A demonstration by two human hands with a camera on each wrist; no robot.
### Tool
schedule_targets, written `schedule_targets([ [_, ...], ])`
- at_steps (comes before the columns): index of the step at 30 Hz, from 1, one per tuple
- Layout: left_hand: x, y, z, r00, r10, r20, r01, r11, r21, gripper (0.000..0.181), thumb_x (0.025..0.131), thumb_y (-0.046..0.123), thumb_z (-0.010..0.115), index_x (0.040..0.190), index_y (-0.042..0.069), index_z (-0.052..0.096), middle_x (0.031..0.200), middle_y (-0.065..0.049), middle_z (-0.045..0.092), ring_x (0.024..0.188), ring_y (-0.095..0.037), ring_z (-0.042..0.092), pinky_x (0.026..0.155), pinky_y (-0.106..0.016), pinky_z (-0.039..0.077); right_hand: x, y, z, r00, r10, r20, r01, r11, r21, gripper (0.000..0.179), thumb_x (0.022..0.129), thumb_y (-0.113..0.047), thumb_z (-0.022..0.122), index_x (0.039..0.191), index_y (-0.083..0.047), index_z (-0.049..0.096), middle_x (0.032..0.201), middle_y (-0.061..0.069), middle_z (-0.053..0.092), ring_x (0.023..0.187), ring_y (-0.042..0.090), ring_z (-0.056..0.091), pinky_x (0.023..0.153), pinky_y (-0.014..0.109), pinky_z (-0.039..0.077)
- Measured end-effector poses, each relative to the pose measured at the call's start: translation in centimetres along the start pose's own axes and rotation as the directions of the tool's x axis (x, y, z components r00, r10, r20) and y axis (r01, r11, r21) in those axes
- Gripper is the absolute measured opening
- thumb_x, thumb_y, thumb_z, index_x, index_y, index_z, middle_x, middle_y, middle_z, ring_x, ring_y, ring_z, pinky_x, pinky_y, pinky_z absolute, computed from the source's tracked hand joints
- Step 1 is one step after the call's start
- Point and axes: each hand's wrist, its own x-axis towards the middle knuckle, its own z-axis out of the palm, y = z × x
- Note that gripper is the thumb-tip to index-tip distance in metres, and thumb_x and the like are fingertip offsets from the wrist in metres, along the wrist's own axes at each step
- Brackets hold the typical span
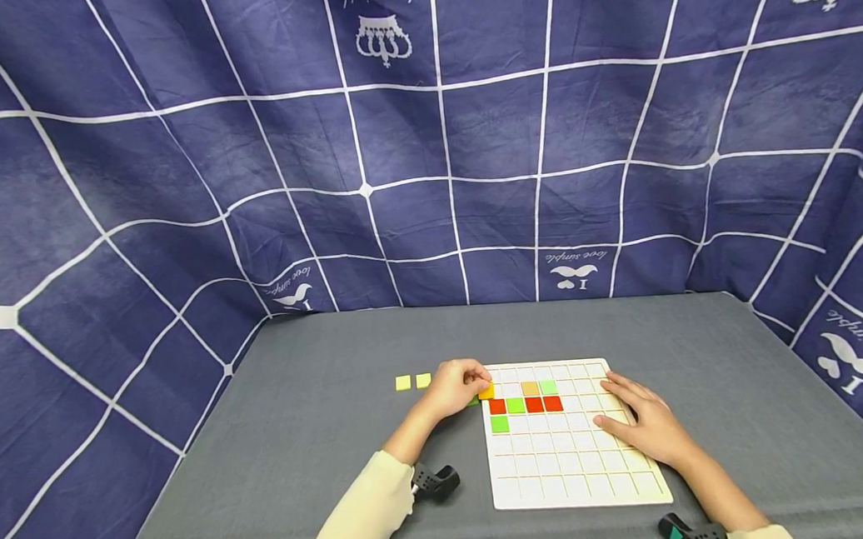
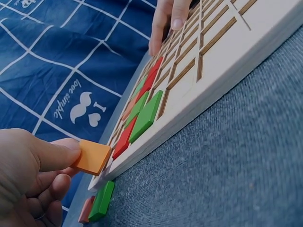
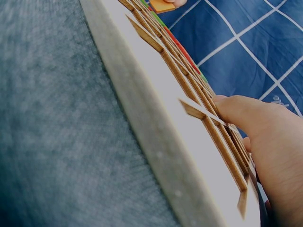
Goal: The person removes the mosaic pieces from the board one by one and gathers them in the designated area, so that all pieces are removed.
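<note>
Between thumb and fingers, my left hand (image 1: 455, 387) pinches an orange square tile (image 2: 93, 157) at the left edge of a white grid board (image 1: 580, 464). The tile is tilted, its far edge close over the board's rim. Red tiles (image 1: 534, 404), green tiles (image 1: 499, 424), a pale orange tile (image 1: 530, 389) and a light green tile (image 1: 548, 387) lie in cells of the upper left part. My right hand (image 1: 649, 425) rests on the board's right side with fingers spread, the thumb on the grid and the other fingers near the edge.
Two yellow tiles (image 1: 403, 382) lie on the grey table (image 1: 318, 369) left of my left hand. Beside the board's left edge are a loose green tile (image 2: 102, 202) and a reddish tile (image 2: 86, 210). A blue checked curtain (image 1: 407, 137) hangs behind the table.
</note>
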Motion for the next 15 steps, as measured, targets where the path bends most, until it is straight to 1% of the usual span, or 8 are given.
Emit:
schedule_targets([
  [3,-0.1,-0.1,-0.2,1.000,0.000,0.000,0.000,1.000,0.003,0.005,0.089,0.009,0.071,0.087,0.004,0.071,0.073,0.005,0.061,0.063,-0.004,0.049,0.060,-0.021,0.042,0.0,0.0,0.0,1.000,-0.001,0.003,0.001,1.000,0.002,0.067,0.085,-0.036,0.074,0.136,0.002,0.053,0.144,0.023,0.044,0.130,0.049,0.037,0.098,0.066,0.025],
  [7,-0.2,-0.1,-0.5,1.000,-0.004,-0.005,0.004,1.000,-0.003,0.005,0.090,0.009,0.070,0.086,0.006,0.071,0.073,0.005,0.062,0.063,-0.004,0.050,0.061,-0.021,0.043,0.1,-0.2,-0.2,1.000,-0.009,-0.003,0.009,1.000,0.005,0.066,0.084,-0.034,0.074,0.135,0.002,0.054,0.143,0.023,0.044,0.130,0.049,0.038,0.098,0.065,0.026],
  [12,-0.4,-0.3,-0.9,1.000,0.010,-0.010,-0.010,1.000,-0.026,0.004,0.089,0.006,0.069,0.085,0.007,0.071,0.073,0.004,0.062,0.063,-0.004,0.050,0.060,-0.021,0.044,0.0,-0.2,-0.2,1.000,-0.013,-0.006,0.013,1.000,0.004,0.066,0.084,-0.034,0.075,0.135,0.002,0.054,0.143,0.023,0.045,0.130,0.048,0.038,0.098,0.065,0.026],
  [15,-0.5,-0.5,-1.1,1.000,0.017,-0.017,-0.017,1.000,-0.018,0.004,0.088,0.005,0.070,0.086,0.008,0.071,0.074,0.004,0.062,0.063,-0.004,0.050,0.060,-0.021,0.044,0.0,-0.1,-0.1,1.000,-0.015,-0.009,0.015,1.000,0.003,0.066,0.083,-0.034,0.075,0.135,0.002,0.054,0.143,0.023,0.045,0.130,0.048,0.038,0.098,0.065,0.026],
])
